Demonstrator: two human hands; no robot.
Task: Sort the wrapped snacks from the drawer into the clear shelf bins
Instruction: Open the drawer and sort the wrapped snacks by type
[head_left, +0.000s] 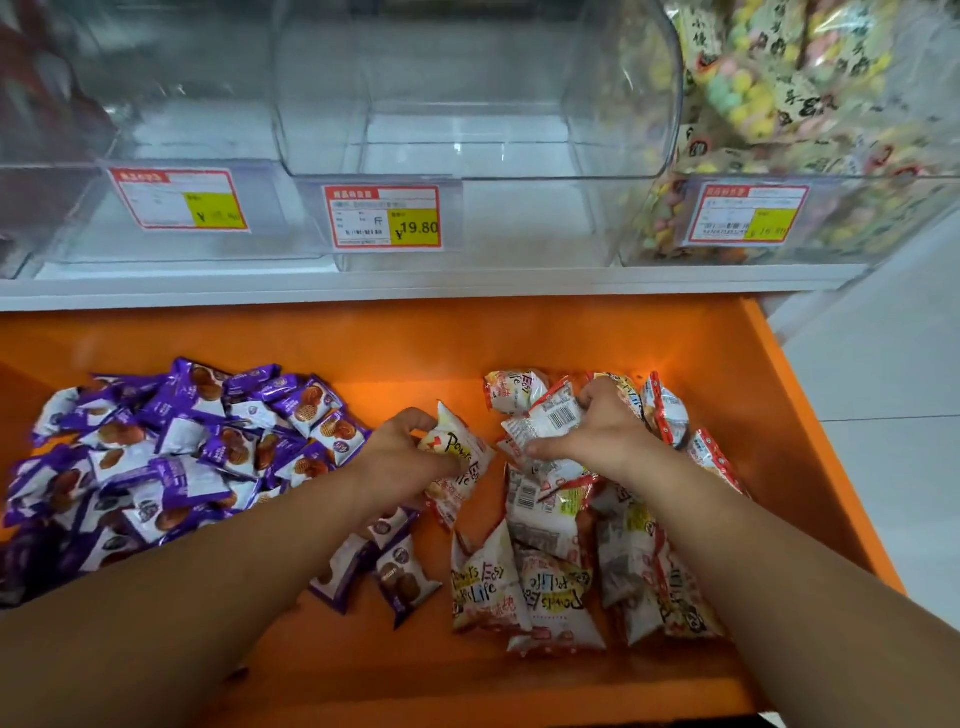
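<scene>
An open orange drawer (571, 338) holds two heaps of wrapped snacks. Purple packets (171, 462) lie heaped on the left, white and red packets (561, 561) on the right. My left hand (402, 452) grips a white and red packet (460, 457) near the drawer's middle. My right hand (597, 431) grips several white and red packets (550, 421) at the top of the right heap. Above the drawer, two clear shelf bins stand with nothing in them, the middle bin (467, 104) and the left bin (171, 104).
A third clear bin (810, 130) at the right is full of pastel candies. Red and yellow price tags (384, 215) hang on the bin fronts. A white shelf edge (415, 283) runs between bins and drawer. White floor shows beyond the drawer's right wall.
</scene>
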